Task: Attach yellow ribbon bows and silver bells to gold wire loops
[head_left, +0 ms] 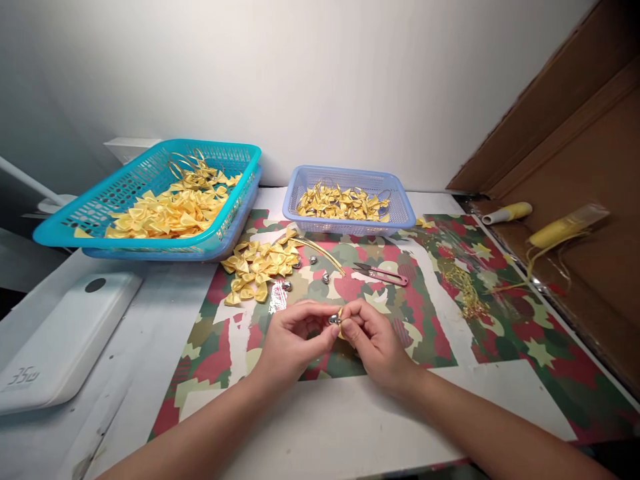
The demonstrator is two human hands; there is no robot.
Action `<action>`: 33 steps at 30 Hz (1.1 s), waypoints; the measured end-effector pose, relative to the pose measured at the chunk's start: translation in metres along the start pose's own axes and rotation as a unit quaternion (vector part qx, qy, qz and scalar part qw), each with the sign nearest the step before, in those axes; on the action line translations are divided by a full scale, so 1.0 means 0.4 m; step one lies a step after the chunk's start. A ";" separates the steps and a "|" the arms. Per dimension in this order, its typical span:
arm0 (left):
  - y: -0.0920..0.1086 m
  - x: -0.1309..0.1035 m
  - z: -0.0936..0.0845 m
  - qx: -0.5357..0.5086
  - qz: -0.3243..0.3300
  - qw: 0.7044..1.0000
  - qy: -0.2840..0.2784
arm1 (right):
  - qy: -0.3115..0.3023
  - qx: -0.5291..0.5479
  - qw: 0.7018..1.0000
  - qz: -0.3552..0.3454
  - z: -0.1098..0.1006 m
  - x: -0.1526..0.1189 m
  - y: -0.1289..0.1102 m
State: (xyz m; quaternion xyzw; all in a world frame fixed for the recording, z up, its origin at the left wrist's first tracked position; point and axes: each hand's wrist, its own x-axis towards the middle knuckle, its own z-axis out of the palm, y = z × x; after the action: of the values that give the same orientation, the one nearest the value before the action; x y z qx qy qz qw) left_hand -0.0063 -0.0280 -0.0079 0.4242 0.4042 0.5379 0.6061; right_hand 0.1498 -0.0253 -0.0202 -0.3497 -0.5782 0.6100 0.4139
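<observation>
My left hand [293, 339] pinches a small silver jingle bell [334, 320] between thumb and fingertips. Against it, my right hand [376, 341] is closed on a yellow ribbon bow [341, 313], mostly covered by the fingers. How bell and bow are joined is hidden. Just beyond the hands lie several loose bells [325, 278]. A pile of yellow bows [263, 263] spreads to their left. Thin gold cords [323, 250] curve out from the pile, and small thread snips [383, 273] with a pink handle rest at the right.
A turquoise basket [150, 243] at the back left holds many bows; a lilac basket [350, 227] at the back holds bows with gold loops. A white power bank [70, 333] lies at the left. Thread scraps [465, 287] and a yellow spool [557, 230] are at the right.
</observation>
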 end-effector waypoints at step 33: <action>0.023 -0.006 -0.005 0.032 0.045 0.998 0.020 | 0.001 -0.062 0.998 0.011 -0.005 -0.013 -0.009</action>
State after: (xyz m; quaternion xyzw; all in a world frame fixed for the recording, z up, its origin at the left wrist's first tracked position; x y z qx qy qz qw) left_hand -0.0113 -0.0298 0.0004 0.4505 0.4139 0.5594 0.5593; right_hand 0.1541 -0.0290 -0.0169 -0.3814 -0.6106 0.5771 0.3856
